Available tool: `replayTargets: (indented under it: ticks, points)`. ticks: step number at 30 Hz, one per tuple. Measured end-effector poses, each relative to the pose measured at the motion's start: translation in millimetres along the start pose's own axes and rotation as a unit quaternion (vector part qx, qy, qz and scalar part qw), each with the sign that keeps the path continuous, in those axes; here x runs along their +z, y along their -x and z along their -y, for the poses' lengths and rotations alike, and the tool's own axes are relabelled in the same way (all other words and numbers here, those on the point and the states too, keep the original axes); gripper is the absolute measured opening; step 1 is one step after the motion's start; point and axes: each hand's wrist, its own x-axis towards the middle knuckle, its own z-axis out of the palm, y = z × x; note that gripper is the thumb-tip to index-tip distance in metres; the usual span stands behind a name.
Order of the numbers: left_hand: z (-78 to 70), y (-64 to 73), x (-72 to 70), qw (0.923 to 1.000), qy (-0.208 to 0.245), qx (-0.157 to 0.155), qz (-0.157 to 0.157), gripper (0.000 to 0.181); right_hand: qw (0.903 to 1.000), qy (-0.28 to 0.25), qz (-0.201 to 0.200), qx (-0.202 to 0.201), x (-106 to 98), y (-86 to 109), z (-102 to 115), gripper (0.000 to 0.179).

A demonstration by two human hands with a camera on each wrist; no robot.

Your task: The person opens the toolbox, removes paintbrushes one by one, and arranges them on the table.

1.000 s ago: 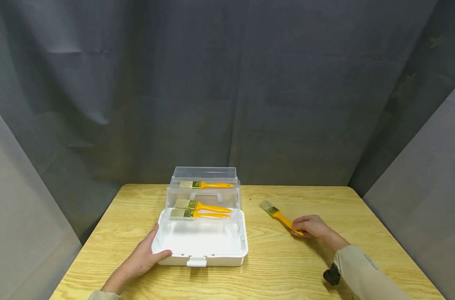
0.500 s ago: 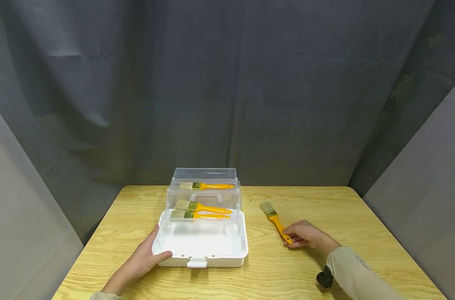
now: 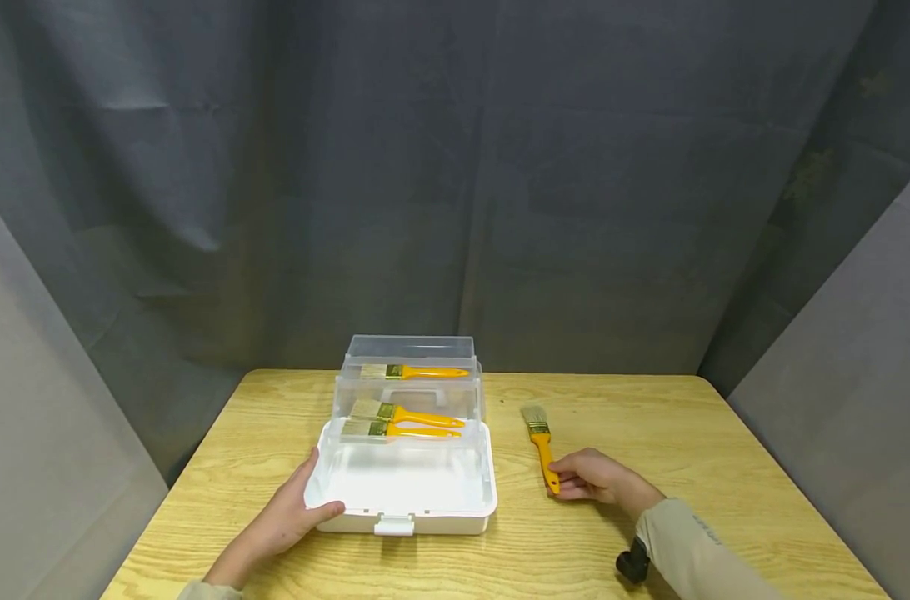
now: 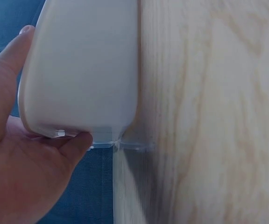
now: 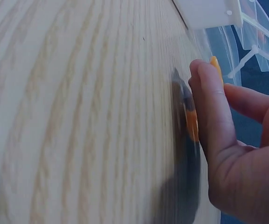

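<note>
Holding the brush just to the left of the right hand, on the side toward the box yet apart from its right wall, out at the right part of the tabletop. Far nearer to the right hand than to the left hand, with the whole box in between.

Pointing almost straight toward the far edge of the tabletop, bristles foremost, handle end closest, leaning slightly left at the bristles. Roughly a quarter turn off from the brushes in the box, all laid crosswise with bristles to the left: one in the upper tray, two close together in the lower tray. Judged by that row, off in angle as well as in place.

On the right, pinching the handle near its end between thumb and fingers, with no gap beyond the handle itself; in the right wrist view, orange tip poking out past the fingers. Cannot tell whether resting on the tabletop or just clear of it at the bristles.

On the left, gripping the box at the near left corner, thumb over the rim, fingers along the outer wall.
</note>
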Motion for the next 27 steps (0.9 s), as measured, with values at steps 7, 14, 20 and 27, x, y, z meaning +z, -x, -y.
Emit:
replayTargets:
  ticks: [7,14,20,27]
  points:
    - [-0.2,-0.6,0.0,1.0000,-0.004,0.005,0.000,0.108,0.9999,-0.007,-0.009,0.001,4.5,-4.6,-2.0,0.023]
    - [-0.9,-2.5,0.9,0.9999,0.012,0.011,-0.002,0.106,0.9998,0.006,-0.017,0.000,4.5,-5.6,-0.6,0.022]
    - [-0.1,-2.2,0.9,0.9998,0.015,0.010,-0.003,0.106,0.9992,0.028,-0.029,-0.006,4.7,-8.1,-2.3,0.019]
    - [0.5,-0.2,0.9,1.0000,0.008,-0.003,-0.001,0.106,0.9983,0.049,-0.031,-0.006,5.1,-6.8,-4.6,0.018]
